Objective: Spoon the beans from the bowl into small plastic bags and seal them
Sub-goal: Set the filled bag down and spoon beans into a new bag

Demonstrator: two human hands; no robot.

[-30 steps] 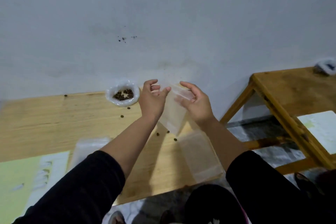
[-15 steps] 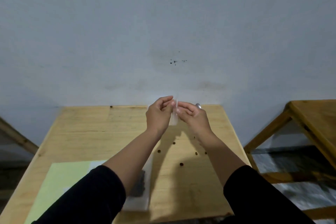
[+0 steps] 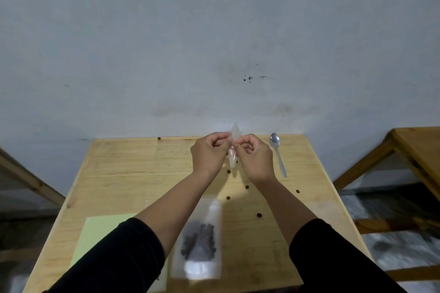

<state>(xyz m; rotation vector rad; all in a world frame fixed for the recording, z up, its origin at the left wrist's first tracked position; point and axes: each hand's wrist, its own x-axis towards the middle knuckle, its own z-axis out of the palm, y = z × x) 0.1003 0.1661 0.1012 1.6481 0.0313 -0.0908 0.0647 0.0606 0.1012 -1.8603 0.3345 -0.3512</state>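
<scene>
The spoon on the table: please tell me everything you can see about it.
The spoon looks like plain shiny metal, with an oval bowl and a slim straight handle. It lies flat on the wooden table, near the far edge, bowl toward the wall and handle pointing toward the person. It sits just right of the right hand, which does not touch it. No beans show in its bowl.

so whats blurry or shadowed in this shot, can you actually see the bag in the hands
Head view: dim, flat light; soft shadow on the table under the hands. The filled bag near the bottom is smeared, with a pale glare patch. The clear bag pinched between left hand and right hand is faint, its edges hard to trace. The spoon looks sharp. Table edges splay from the wide angle.
</scene>
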